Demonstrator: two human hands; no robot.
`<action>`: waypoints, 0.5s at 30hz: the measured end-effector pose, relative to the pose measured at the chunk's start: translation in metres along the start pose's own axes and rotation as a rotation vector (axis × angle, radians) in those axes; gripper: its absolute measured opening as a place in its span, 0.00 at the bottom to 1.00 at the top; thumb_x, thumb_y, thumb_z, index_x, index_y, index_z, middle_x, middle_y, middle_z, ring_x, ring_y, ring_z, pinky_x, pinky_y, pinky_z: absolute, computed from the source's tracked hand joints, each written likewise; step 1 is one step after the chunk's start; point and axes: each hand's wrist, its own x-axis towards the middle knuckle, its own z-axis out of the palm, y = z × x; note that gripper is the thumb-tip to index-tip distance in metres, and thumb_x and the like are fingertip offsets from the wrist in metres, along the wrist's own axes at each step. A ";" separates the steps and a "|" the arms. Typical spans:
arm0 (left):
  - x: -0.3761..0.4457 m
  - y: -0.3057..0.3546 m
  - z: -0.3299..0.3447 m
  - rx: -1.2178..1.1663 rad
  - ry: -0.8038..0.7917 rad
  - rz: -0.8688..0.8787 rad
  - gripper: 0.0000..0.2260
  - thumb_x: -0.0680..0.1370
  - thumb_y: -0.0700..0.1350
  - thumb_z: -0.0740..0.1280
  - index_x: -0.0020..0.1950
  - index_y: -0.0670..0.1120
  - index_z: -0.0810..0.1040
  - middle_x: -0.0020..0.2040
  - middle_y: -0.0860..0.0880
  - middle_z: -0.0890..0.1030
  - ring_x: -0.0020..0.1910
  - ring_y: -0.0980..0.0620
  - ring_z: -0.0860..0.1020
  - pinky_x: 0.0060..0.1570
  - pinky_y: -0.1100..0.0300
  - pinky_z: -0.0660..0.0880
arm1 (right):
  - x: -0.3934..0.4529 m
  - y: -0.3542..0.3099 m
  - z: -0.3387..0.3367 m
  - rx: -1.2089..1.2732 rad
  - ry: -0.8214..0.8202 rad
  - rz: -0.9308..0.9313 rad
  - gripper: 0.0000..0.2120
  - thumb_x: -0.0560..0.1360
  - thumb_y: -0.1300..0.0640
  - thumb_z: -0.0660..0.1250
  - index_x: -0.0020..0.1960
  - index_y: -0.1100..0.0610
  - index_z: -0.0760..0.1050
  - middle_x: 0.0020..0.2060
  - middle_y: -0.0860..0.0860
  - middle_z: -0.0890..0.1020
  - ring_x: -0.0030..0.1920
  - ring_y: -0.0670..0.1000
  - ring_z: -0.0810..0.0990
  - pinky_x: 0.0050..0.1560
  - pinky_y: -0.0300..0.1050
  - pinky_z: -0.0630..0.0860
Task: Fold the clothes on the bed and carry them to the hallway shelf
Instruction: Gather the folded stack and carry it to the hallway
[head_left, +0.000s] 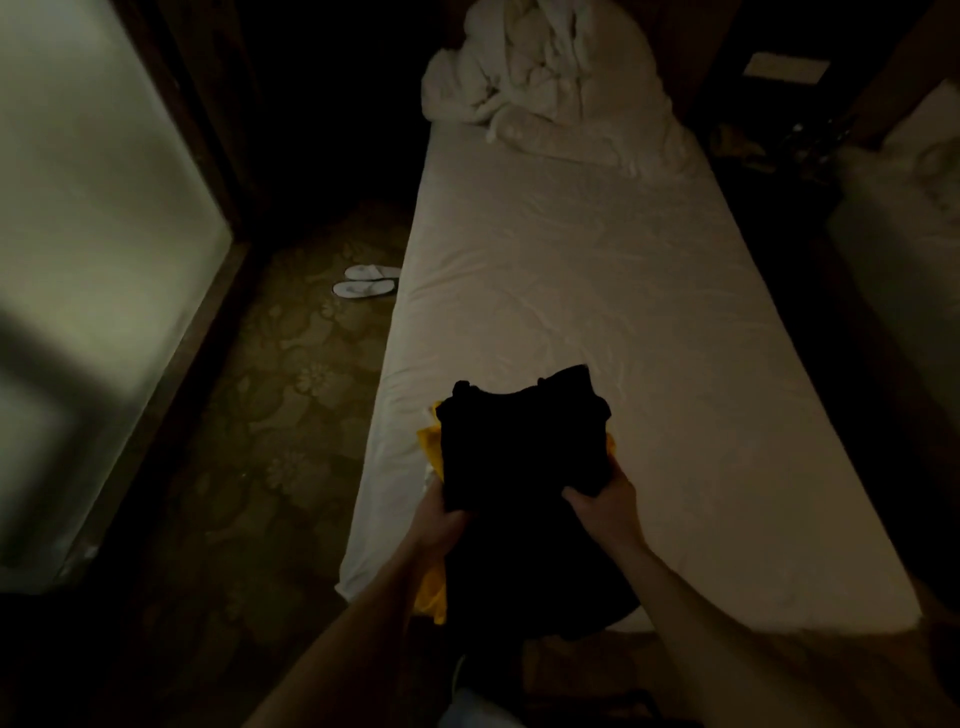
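A folded stack of clothes is held over the near end of the bed (597, 270). A black garment (519, 452) lies on top and a yellow garment (432, 447) shows beneath it at the left edge and at the lower left. My left hand (439, 525) grips the stack's left side, thumb on the black cloth. My right hand (605, 506) grips the right side, thumb on top and fingers hidden underneath. The room is dim, so the black garment's folds cannot be made out.
A crumpled white duvet (540, 78) is heaped at the bed's far end. Two white slippers (366, 280) lie on the patterned carpet (270, 415) left of the bed. A frosted glass panel (88, 260) in a dark frame stands at the left. A second bed (898, 218) is at the right.
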 end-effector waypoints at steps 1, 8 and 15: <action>-0.001 0.002 -0.001 -0.015 0.001 0.002 0.27 0.64 0.54 0.74 0.61 0.59 0.70 0.62 0.47 0.77 0.60 0.48 0.78 0.60 0.48 0.76 | -0.001 -0.002 0.001 0.012 -0.004 0.011 0.22 0.71 0.66 0.73 0.62 0.54 0.73 0.47 0.47 0.79 0.50 0.48 0.78 0.54 0.43 0.74; 0.002 -0.002 -0.017 -0.030 -0.067 -0.095 0.35 0.63 0.56 0.73 0.67 0.46 0.71 0.60 0.43 0.79 0.58 0.43 0.79 0.61 0.42 0.74 | -0.002 -0.003 -0.002 0.012 -0.060 0.086 0.30 0.67 0.57 0.75 0.68 0.56 0.71 0.53 0.49 0.79 0.55 0.48 0.76 0.54 0.39 0.70; 0.020 -0.002 -0.028 -0.054 -0.086 -0.141 0.39 0.63 0.64 0.72 0.71 0.52 0.68 0.63 0.48 0.79 0.58 0.48 0.80 0.62 0.47 0.75 | 0.021 -0.005 -0.014 0.148 -0.137 0.227 0.35 0.71 0.61 0.73 0.74 0.49 0.64 0.61 0.50 0.77 0.58 0.53 0.76 0.59 0.46 0.72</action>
